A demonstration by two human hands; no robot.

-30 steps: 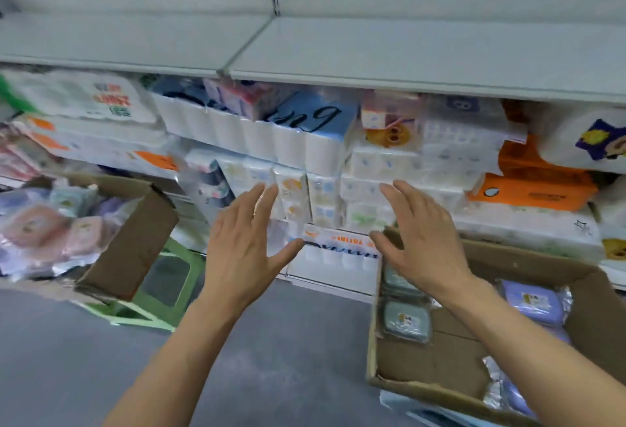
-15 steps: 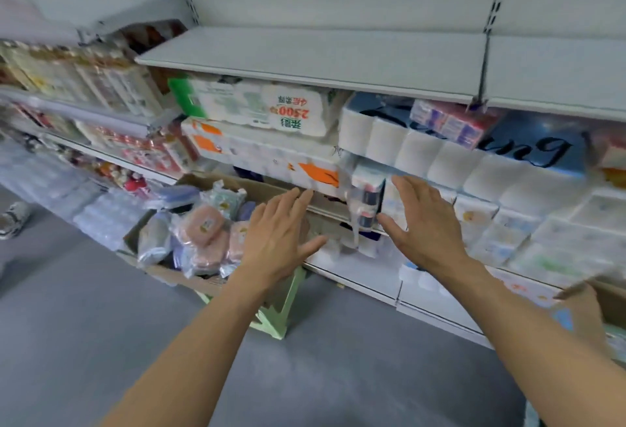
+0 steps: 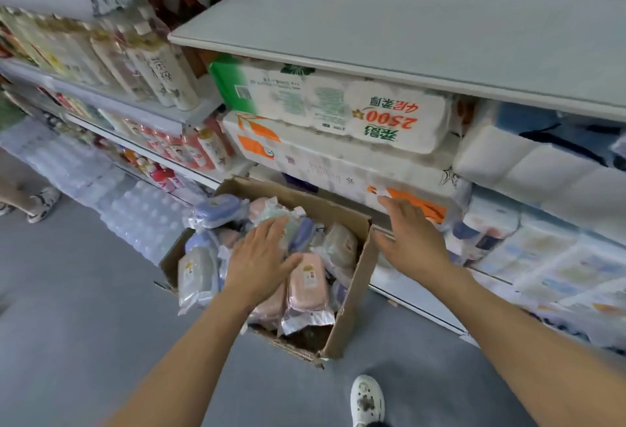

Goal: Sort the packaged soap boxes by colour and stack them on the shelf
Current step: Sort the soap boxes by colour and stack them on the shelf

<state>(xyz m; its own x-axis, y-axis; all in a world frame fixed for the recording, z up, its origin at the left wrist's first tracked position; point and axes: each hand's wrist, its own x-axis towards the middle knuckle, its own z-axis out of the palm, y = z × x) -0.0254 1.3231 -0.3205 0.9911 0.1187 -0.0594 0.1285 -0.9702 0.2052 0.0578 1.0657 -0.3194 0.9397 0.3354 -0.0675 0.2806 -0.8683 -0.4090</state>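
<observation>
Cardboard box (image 3: pixel 352 277) of soap packs (image 3: pixel 306 282), left hand (image 3: pixel 257 260) flat above, right hand (image 3: pixel 411 242) spread

Open-topped cardboard box (image 3: pixel 355 277), heaped soap packets (image 3: pixel 306 282) inside; bare upper shelf (image 3: pixel 406 40) above stacked tissue packs (image 3: pixel 342 111).

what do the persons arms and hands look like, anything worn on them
Both arms are bare from where they enter the view down to the left hand and right hand. No sleeves, gloves, watch, rings or markings show.
</observation>
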